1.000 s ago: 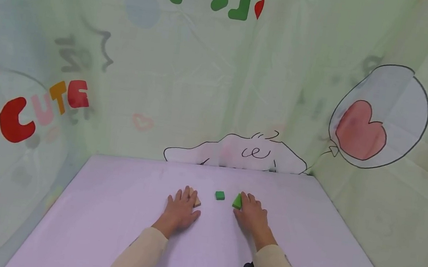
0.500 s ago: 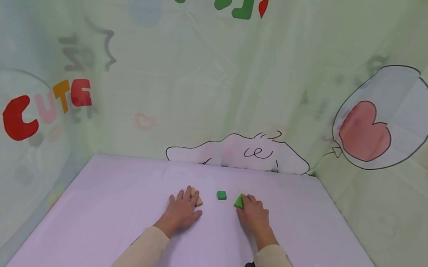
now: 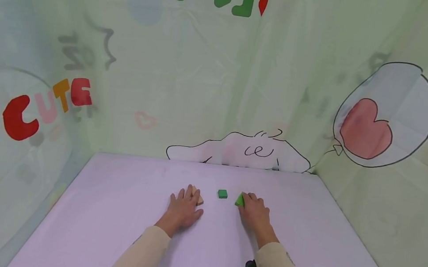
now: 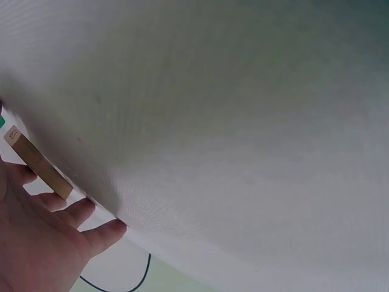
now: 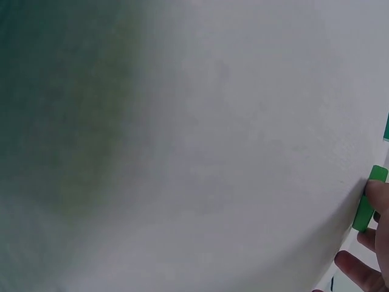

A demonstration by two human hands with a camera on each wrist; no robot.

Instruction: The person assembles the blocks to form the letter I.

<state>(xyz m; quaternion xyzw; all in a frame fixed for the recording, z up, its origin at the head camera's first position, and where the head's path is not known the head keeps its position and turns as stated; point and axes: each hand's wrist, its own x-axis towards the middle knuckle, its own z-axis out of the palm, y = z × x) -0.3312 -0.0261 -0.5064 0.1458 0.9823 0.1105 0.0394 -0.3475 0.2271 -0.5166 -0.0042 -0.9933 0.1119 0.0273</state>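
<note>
Though small, a bright green triangular block (image 3: 239,200)

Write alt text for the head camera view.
A left hand rests on a pale block; the right hand grips a light green triangular block. A darker green block lies between the hands on a lilac tabletop.

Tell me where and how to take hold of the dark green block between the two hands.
Pinch the dark green block by its left and right edges, probably best from above and the near side. It lies flat and looks low and squarish, so opposite edges should suit thumb and finger. Neither the left hand nor the right hand touches it.
</note>
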